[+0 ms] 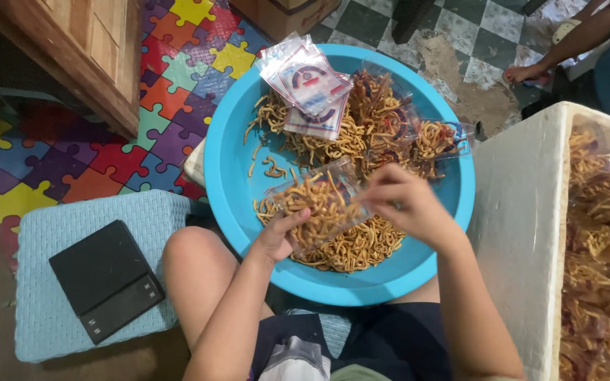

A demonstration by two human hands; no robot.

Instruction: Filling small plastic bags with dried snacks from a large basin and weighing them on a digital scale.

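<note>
Head view, centre frame: left hand (280, 236) grips a half-filled clear bag (319, 204), right hand (404, 201) pinches its mouth, loose fried snacks (351, 250) left in the blue basin (231, 183), empty bags (305, 77) waiting.

- Setting: a home floor used as a small snack-packing spot.
- Floor covering: multicoloured foam jigsaw-puzzle mat (107, 148), beside black-and-white chequered tiles (474, 28).
- Furniture: brown wooden cabinet (86, 49); low pale-blue woven stool (44, 282) carrying a flat black digital kitchen scale (106, 279).
- Goods: round turquoise plastic basin (234, 190) of golden fried snack sticks (351, 247); stack of small clear printed plastic bags (305, 77).
- Storage: white foam box (524, 212) holding filled clear snack packets (601, 247).
- Occupants: a person seated low on the floor; another person's bare foot (527, 72) on the tiles.
</note>
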